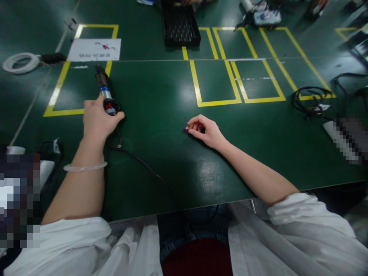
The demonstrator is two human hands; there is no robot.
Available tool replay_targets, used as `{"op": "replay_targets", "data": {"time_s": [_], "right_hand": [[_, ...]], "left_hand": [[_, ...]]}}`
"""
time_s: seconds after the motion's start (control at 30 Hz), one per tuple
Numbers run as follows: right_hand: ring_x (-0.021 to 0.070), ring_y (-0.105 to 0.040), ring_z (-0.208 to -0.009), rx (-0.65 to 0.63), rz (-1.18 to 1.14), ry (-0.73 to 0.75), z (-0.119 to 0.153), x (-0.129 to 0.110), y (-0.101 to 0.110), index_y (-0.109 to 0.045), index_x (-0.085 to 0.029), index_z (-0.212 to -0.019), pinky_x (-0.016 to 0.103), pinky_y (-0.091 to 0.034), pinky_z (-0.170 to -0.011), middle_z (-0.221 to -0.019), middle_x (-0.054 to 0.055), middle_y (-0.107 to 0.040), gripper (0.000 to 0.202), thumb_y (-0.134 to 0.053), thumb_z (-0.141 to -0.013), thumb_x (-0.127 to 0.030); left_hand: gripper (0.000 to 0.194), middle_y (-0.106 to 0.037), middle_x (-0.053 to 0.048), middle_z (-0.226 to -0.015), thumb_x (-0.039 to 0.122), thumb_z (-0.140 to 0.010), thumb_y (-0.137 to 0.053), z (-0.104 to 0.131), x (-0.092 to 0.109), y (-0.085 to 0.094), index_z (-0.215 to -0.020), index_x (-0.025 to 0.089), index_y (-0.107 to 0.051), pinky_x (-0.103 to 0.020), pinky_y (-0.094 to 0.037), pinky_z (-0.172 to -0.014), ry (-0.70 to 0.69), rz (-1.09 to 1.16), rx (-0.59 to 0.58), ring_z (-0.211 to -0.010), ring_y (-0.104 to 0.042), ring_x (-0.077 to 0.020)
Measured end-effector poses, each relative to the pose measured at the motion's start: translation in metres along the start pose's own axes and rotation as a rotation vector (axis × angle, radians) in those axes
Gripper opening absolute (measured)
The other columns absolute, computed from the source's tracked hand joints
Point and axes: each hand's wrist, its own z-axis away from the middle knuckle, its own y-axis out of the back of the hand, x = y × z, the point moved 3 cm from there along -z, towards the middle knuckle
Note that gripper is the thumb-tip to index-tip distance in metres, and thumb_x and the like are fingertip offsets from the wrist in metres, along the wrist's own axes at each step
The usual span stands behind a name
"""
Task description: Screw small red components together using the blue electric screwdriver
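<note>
From where I stand, the work looks partway along, though how far is hard to judge. The right hand [205, 131], mid-frame, has its thumb and fingers closed on a small red-and-orange piece [188, 127], held just above or on the green table [155, 84]. At the left of the frame, the left hand [100, 119] is curled about the rear end of a corded power tool [105, 84], thumb out to one side; I can't tell whether it grips firmly or only rests there. The tool points up toward a white sheet [80, 46] at upper left, well apart from the small piece, so the two aren't working together at this moment. I see nothing finished set down near the hands.

Much is hard to read. The piece is mostly covered by the fingers, and its shape escapes me. The tool's tip is thin and blurred. The black tray [182, 41] at the top is cut off, its contents unclear. Patches at the left and right edges are broken into blocks, and the cord [143, 163] fades toward the table's near edge.
</note>
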Motion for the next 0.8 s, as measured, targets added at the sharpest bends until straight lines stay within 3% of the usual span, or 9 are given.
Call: {"op": "replay_targets", "data": {"time_s": [0.1,0.27,0.47,0.6,0.8], "right_hand": [[0.0129,-0.061,-0.072,0.004,-0.005,-0.008,0.000,0.001,0.000,-0.065,-0.018,-0.106,0.027,-0.050,-0.065,-0.088,0.001,-0.066,0.019,-0.069,-0.089,-0.026],[0.0133,-0.062,-0.076,0.020,0.008,0.009,-0.001,0.000,0.001,-0.066,-0.019,-0.101,0.027,-0.050,-0.066,-0.095,0.003,-0.065,0.015,-0.070,-0.089,-0.027],[0.0128,-0.059,-0.071,0.051,-0.014,0.003,-0.001,0.002,0.001,-0.061,-0.021,-0.105,0.027,-0.049,-0.063,-0.088,0.000,-0.064,0.018,-0.068,-0.090,-0.028],[0.0133,-0.057,-0.071,0.055,0.037,0.041,0.000,0.001,0.001,-0.058,-0.022,-0.096,0.029,-0.049,-0.065,-0.086,0.000,-0.059,0.012,-0.067,-0.090,-0.026],[0.0166,-0.057,-0.078,-0.026,0.165,0.108,0.001,-0.005,0.000,-0.062,-0.020,-0.090,0.031,-0.049,-0.072,-0.089,0.002,-0.057,0.005,-0.066,-0.091,-0.022]], "left_hand": [[0.061,-0.048,-0.011,-0.111,0.038,-0.070,-0.081,0.010,0.032,-0.015,-0.121,0.014,-0.057,-0.052,-0.037,-0.106,0.023,-0.092,0.069,-0.121,-0.044,-0.0368],[0.070,-0.051,-0.014,-0.122,0.040,-0.075,-0.078,0.032,0.082,-0.050,-0.138,0.021,-0.055,-0.051,-0.043,-0.108,-0.163,-0.081,-0.013,-0.125,-0.048,-0.0377],[0.081,-0.052,-0.019,-0.133,0.037,-0.083,-0.073,0.069,0.133,-0.082,-0.153,0.010,-0.043,-0.049,-0.052,-0.102,-0.360,-0.216,-0.082,-0.123,-0.053,-0.0372],[0.081,-0.055,-0.018,-0.132,0.036,-0.083,-0.073,0.086,0.153,-0.090,-0.154,0.011,-0.042,-0.044,-0.055,-0.097,-0.446,-0.203,-0.096,-0.119,-0.056,-0.0345],[0.078,-0.054,-0.019,-0.135,0.035,-0.086,-0.068,0.093,0.159,-0.093,-0.155,0.010,-0.042,-0.044,-0.055,-0.099,-0.473,-0.179,-0.117,-0.121,-0.056,-0.0339]]}}
